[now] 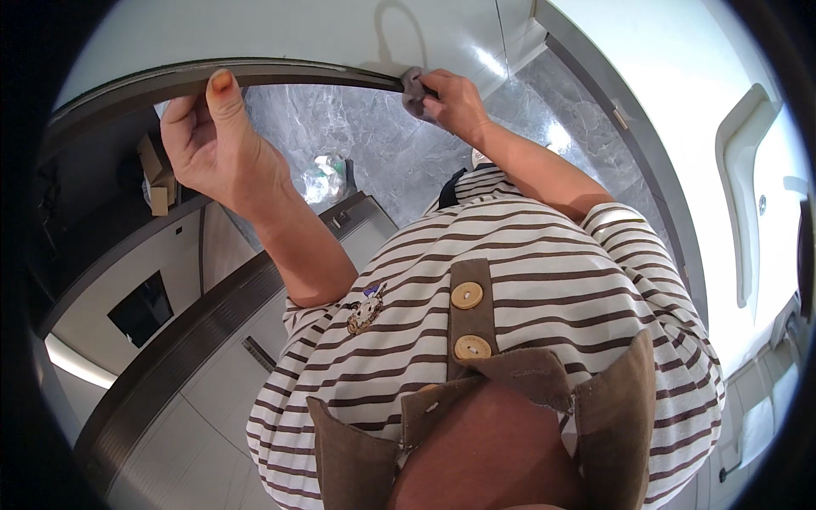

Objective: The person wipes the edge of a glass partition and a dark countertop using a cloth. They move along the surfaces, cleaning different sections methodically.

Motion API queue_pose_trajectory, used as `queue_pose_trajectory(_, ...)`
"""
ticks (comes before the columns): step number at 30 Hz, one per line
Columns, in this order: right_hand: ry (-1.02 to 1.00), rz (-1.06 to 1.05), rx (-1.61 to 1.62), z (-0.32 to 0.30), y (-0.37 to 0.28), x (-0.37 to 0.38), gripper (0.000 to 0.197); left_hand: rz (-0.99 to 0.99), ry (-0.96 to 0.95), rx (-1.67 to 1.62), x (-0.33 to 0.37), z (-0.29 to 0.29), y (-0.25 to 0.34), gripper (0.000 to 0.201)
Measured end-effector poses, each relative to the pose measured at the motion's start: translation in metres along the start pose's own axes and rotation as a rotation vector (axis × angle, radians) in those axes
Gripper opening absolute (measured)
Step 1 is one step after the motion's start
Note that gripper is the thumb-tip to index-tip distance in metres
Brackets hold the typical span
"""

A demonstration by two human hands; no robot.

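Observation:
A pale panel (289,30), which looks like a door, has a long dark edge strip (314,75) curving across the upper part of the head view. My left hand (217,153) is closed at this strip, its thumb laid over the edge and the fingers curled below it. An orange-brown patch shows on the thumb's tip. Farther right, my right hand (455,106) pinches a grey cloth (415,93) pressed against the right end of the strip. Part of the cloth is hidden by my fingers.
Below the strip lies a grey marbled floor (365,127) with a clear plastic bag (325,178) on it. At left, a dark shelf (93,246) holds an open cardboard box (155,174). A dark door frame (629,127) and white wall (688,76) stand at right.

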State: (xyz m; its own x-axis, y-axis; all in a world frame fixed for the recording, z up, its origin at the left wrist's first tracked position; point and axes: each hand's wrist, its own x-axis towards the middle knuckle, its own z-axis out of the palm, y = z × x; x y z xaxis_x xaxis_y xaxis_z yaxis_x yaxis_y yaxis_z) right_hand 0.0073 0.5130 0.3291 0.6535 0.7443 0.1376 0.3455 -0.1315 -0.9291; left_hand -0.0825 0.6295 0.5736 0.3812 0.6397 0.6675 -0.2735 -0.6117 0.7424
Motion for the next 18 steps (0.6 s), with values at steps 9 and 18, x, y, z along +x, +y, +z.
queue_pose_trajectory(9, -0.069, 0.077, -0.027, 0.009, 0.028, -0.002, 0.026, 0.002, -0.019, 0.024, 0.001, -0.003, 0.000, 0.024)
queue_pose_trajectory(18, 0.001, 0.099, 0.118, 0.018, 0.042, 0.000, 0.033, -0.020, 0.038, 0.094, -0.002, 0.000, 0.002, 0.026)
